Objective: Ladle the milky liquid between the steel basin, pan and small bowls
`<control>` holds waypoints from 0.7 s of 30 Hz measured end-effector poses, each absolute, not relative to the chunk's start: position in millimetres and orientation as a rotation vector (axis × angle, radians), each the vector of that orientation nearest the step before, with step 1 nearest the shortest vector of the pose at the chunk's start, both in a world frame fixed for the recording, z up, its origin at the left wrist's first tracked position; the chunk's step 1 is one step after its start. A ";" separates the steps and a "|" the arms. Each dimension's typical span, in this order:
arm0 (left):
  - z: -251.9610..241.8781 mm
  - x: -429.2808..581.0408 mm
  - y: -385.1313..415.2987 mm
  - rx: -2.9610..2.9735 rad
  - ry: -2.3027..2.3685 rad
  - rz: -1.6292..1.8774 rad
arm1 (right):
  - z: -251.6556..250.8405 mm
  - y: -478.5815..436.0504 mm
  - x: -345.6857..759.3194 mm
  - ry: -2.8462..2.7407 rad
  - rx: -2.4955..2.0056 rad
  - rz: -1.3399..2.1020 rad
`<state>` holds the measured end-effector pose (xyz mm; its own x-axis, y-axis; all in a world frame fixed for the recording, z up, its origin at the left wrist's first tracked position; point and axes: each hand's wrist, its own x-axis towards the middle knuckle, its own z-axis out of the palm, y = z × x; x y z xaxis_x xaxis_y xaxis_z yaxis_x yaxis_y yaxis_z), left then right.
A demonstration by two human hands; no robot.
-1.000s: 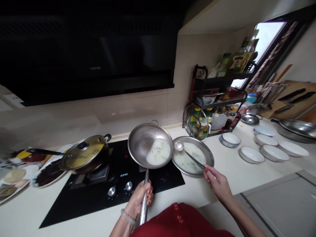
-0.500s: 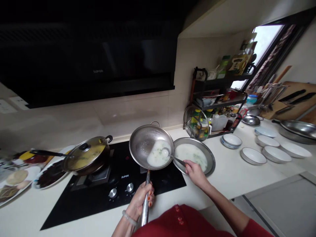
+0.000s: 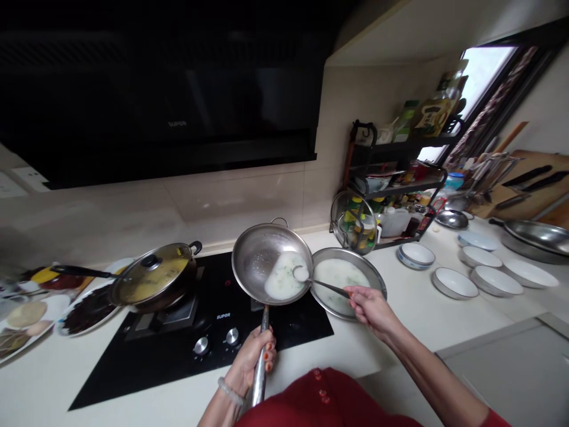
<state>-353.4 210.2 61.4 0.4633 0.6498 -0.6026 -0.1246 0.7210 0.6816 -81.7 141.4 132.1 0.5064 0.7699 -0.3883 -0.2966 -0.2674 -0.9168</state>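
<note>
My left hand is wrapped round the long handle of a steel pan, held tilted above the black cooktop. White soup with green flecks pools at the pan's right side. My right hand pinches the handle of a metal ladle, whose bowl sits full of soup at the pan's right rim. Just right of the pan, a steel basin on the counter holds more of the white soup.
A lidded pan sits on the left burner, with plates of food further left. Several white bowls stand on the counter at right. A spice rack and a glass lid stand behind the basin; a wok lies far right.
The ladle went from over the basin into the pan's soup, then rose to the pan's right rim, filled. My right hand moved left, then back right. The pan stayed tilted.
</note>
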 end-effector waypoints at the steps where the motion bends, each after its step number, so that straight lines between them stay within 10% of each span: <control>1: 60.9 -353.4 210.2 0.612 0.981 0.516 | 134.4 138.2 -78.6 -0.419 -1.515 1.074; 12: 66.4 -350.3 207.6 0.625 0.999 0.504 | 118.1 92.5 -27.6 -0.557 -1.753 0.792; 21: 63.8 -350.7 207.9 0.631 1.012 0.501 | 54.9 55.8 -5.9 -1.456 -2.020 -0.213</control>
